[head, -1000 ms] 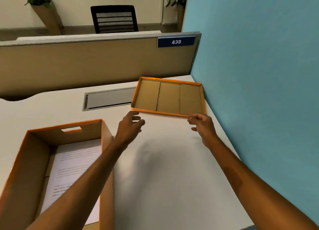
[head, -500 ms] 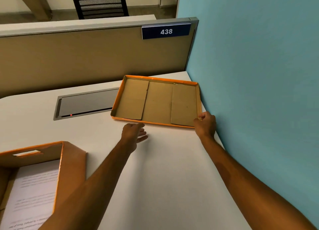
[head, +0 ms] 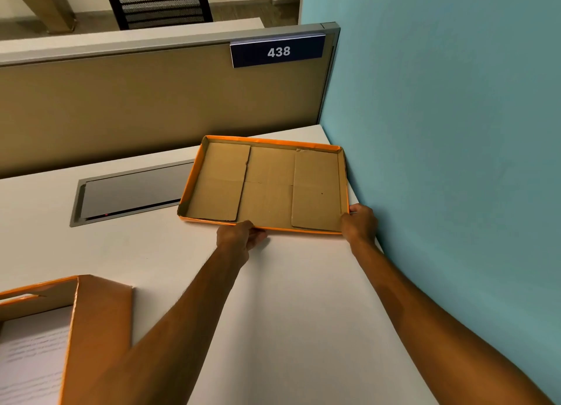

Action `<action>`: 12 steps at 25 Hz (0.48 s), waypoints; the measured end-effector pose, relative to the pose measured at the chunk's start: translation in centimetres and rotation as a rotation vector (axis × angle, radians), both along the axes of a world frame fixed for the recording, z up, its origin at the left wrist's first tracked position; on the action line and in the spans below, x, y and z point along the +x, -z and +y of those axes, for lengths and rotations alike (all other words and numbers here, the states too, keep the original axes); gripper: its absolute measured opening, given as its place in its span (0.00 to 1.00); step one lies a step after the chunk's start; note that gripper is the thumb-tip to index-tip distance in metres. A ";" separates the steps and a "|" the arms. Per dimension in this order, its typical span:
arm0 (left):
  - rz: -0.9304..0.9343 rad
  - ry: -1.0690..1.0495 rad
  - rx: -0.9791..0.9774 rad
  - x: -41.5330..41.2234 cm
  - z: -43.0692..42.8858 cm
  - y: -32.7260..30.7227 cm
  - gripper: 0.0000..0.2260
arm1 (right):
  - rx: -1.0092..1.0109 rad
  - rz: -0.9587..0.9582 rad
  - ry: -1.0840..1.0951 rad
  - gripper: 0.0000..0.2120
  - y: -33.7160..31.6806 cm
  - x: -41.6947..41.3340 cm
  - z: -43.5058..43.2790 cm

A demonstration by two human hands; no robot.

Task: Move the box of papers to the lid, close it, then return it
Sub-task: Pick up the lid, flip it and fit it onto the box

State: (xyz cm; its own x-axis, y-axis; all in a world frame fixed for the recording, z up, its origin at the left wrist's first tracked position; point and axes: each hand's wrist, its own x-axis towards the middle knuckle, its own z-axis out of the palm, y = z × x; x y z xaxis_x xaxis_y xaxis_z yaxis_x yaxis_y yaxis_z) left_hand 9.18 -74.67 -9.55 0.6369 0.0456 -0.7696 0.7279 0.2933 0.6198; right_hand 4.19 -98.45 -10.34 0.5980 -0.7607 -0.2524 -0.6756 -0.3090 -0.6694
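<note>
A white desk [head: 288, 313] fills most of the view, bounded by a tan partition [head: 136, 107] at 12 o'clock and a teal wall [head: 455, 161] at 3 o'clock. The orange cardboard lid [head: 267, 186] lies upside down, brown inside up, in the desk's far corner at about 1 o'clock, just beside the teal wall. The open box of papers [head: 97, 328] sits at 8 o'clock, well apart from the lid, printed sheets [head: 30, 362] inside. A grey cable hatch [head: 130, 192] is set into the desk at 10 o'clock. The left hand [head: 239, 237] pinches the lid's near rim; the right hand [head: 359, 224] grips its near right corner. A blue "438" plate [head: 277, 51] hangs on the partition.
</note>
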 end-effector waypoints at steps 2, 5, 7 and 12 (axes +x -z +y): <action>-0.009 0.001 -0.026 0.0 0.2 -0.6 0.10 | 0.037 -0.005 -0.001 0.10 -0.1 0.0 -0.1; -0.037 -0.024 -0.074 -0.2 0.8 -1.5 0.15 | 0.188 -0.060 0.060 0.09 -0.5 -0.7 0.4; -0.071 -0.029 -0.081 -0.3 1.6 -2.1 0.16 | 0.351 -0.135 0.096 0.06 -0.9 -1.7 1.1; -0.090 -0.033 -0.105 -2.0 3.9 -3.3 0.09 | 0.661 -0.254 0.128 0.07 -2.8 -4.2 3.0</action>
State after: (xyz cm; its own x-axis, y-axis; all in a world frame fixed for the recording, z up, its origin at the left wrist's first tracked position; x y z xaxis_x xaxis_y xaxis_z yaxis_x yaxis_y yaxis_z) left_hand 7.22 -70.73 -6.20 0.7034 -0.0103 -0.7107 0.6594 0.3827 0.6471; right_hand -0.01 -95.42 -7.51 0.6161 -0.5645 -0.5493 -0.4779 0.2865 -0.8304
